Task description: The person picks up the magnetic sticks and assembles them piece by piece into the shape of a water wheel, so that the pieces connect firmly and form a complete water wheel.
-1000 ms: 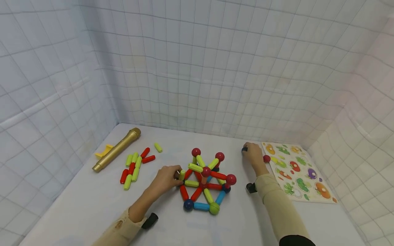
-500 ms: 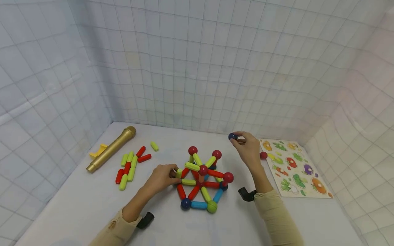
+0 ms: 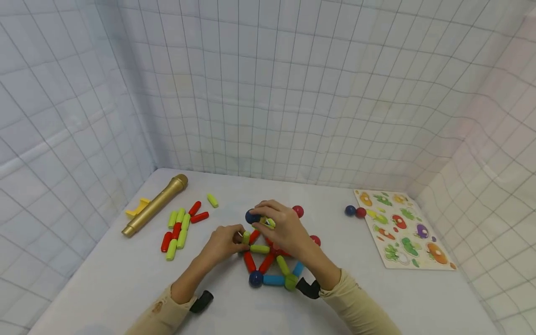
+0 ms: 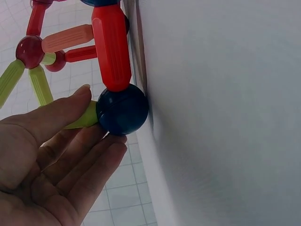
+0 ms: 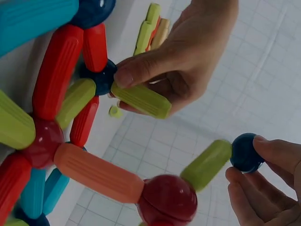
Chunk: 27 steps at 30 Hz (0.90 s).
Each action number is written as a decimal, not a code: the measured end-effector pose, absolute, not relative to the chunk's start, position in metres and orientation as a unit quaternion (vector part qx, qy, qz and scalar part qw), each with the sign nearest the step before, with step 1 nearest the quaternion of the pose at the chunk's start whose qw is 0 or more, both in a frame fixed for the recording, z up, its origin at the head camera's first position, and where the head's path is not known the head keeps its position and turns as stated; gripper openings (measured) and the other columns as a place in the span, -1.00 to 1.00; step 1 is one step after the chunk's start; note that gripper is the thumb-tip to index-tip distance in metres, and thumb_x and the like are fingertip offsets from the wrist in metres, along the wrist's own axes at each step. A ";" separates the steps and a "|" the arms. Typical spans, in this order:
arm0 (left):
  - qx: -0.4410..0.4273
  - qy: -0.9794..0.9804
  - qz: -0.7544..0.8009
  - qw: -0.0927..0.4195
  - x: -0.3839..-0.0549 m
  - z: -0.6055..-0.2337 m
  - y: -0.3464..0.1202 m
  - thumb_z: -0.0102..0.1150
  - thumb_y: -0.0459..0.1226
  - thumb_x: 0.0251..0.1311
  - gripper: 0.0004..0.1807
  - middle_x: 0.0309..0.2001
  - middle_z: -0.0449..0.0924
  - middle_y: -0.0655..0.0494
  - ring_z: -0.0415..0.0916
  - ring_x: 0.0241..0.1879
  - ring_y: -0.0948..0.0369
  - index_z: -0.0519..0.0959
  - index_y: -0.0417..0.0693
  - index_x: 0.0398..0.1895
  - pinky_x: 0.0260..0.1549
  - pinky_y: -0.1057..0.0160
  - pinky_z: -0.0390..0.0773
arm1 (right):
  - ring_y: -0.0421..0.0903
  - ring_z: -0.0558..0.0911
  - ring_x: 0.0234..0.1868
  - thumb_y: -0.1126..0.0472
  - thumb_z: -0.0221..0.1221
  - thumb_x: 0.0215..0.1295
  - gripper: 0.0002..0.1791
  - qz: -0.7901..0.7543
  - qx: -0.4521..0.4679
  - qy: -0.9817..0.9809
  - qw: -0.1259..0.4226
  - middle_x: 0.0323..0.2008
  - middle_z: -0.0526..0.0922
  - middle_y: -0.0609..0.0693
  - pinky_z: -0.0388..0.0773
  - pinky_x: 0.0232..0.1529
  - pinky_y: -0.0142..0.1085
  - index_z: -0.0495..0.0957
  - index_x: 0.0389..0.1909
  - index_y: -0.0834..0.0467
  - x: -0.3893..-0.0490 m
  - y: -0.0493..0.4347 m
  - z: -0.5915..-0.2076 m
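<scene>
Ball (image 5: 246, 153), dark blue, pinched between thumb and fingers of the right hand (image 3: 281, 226), above the left side of the stick-and-ball frame (image 3: 266, 264). In the right wrist view it appears to touch the outer end of the upper rod (image 5: 206, 165), yellow-green, which runs from the red ball (image 5: 168, 200).

Left hand (image 3: 222, 242) grips the upright rod (image 5: 143, 100) low, thumb laid along it, fingertips against the base ball (image 4: 122, 109). Upright's top end bare, apart from the held ball.

Step in hand, by my reading: joining ball to both rod ends. Advice: steady the upright from its foot, leave its top uncovered, tilt it until its end faces the ball. Bring ball and upper rod down together, gently; a hard push would likely swing that rod about the red ball. Let go with the right only once both ends sit firm.

Watch the black wrist mount (image 3: 308, 288), hanging just beside the green ball (image 3: 291, 282); contact unclear. Forearm best carried high, lest it knock the frame's right side.
</scene>
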<state>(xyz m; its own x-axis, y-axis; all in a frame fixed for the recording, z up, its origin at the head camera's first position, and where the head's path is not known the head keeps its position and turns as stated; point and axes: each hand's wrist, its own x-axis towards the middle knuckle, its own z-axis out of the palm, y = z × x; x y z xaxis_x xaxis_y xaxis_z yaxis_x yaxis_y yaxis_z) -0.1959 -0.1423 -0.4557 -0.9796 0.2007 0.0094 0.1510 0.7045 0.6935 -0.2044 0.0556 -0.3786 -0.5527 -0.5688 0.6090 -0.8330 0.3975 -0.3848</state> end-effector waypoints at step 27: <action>0.114 0.923 0.367 0.014 -0.196 -0.459 -0.147 0.45 -0.23 0.01 -0.65 -0.50 0.60 0.22 0.43 -0.47 0.30 0.63 -0.07 -0.11 -0.43 0.33 0.45 | -0.16 0.68 -0.18 0.20 0.35 0.17 -0.69 0.131 0.436 -0.880 0.135 -0.03 0.67 -0.05 0.61 -0.20 -0.46 0.69 -0.03 0.03 -0.203 0.028 -0.400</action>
<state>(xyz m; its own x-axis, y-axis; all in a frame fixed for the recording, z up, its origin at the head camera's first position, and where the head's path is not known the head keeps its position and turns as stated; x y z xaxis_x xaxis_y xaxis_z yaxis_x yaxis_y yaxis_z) -0.1957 -0.1469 -0.4593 -0.9737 0.2201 0.0584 0.2001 0.7047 0.6807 -0.2028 0.0283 -0.3998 -0.5836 -0.7316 0.3524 -0.8026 0.5856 -0.1135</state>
